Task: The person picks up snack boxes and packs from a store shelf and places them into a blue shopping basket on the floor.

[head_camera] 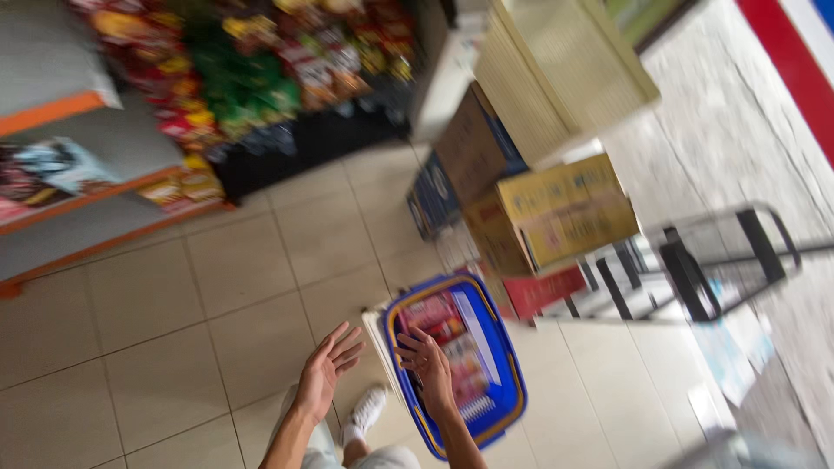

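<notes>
**Right hand on the basket, left hand hanging open beside it**

Your right hand point(427, 360) rested on the near left rim of the blue basket point(508, 365), fingers curled over the edge; the blur kept you from seeing whether that grip had truly closed on the rim, so I cannot tell. Your left hand point(328, 365) hovered off to the 9 o'clock side, palm open, fingers spread, holding nothing and touching nothing.

The basket sat on the tiled floor point(174, 347), just beside your white shoe point(365, 410). Its long axis ran from about 11 o'clock to 5 o'clock, and packets in red wrappers point(439, 317) lay inside. From the right hand the basket's body lay toward 3 o'clock, so the right hand was plainly nearer; the left stood apart from it.

Cardboard boxes point(556, 213) stood at 1 o'clock of the basket, and shelves of snack bags point(243, 78) filled the 11 o'clock side.
</notes>
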